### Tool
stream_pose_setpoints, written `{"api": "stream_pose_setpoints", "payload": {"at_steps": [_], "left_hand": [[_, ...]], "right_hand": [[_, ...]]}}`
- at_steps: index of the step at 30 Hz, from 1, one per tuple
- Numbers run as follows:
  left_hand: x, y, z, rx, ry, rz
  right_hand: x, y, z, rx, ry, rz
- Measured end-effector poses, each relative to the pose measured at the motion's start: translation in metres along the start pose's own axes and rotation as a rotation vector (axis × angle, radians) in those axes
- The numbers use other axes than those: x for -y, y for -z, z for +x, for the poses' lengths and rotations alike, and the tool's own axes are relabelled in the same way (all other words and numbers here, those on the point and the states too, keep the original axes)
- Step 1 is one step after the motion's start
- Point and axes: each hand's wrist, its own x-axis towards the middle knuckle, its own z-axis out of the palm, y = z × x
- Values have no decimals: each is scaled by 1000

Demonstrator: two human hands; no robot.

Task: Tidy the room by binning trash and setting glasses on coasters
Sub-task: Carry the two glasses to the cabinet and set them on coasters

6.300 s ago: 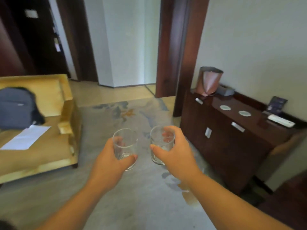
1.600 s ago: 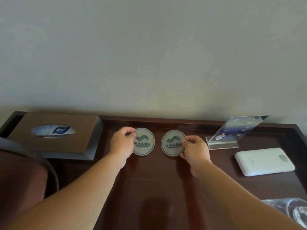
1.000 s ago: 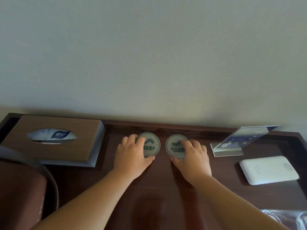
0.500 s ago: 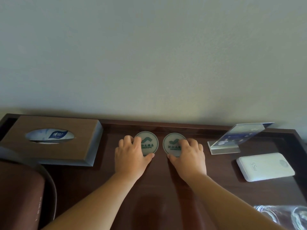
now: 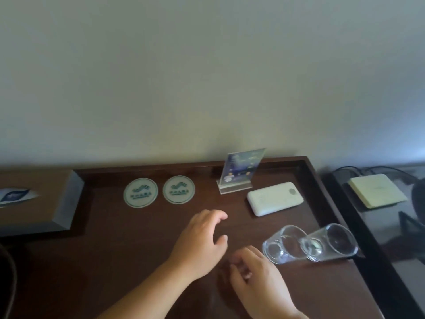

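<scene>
Clear glasses (image 5: 284, 245) sit together on desk (image 5: 115, 249), in front of power bank (image 5: 274, 198); coasters (image 5: 140, 192) left of it. Left hand (image 5: 202, 245), right hand (image 5: 257, 279) front-left of it: fingers loosely curled, holding nothing.

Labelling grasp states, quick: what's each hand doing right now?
Left hand: open, fingers relaxed, holding nothing.
Right hand: open, fingers loosely curled, holding nothing.
</scene>
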Motion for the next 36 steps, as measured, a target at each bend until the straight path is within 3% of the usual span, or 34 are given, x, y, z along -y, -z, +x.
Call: {"api": "stream_pose_setpoints", "payload": {"at_steps": [6,11,14,17,21,36], "left_hand": [[-60,-60,-6,205,-23,-25],[-83,-95,-6,173,95,-124],[-86,-107,-5,105,174,-168],[-88,-117,-3,61,218,-186],[-91,-127,-3,16,260,-196],[-89,-106,-25,-141,320,-289]], "right_hand": [[-70,65,-54,-96,-262,-45],[-101,102,-66,-99,-578,-118],[-116,114,-65,-196,-641,9],[-131,120,-54,-268,-585,208],[-140,122,-35,-246,-492,363],[-116,114,-15,-193,-307,380]]}}
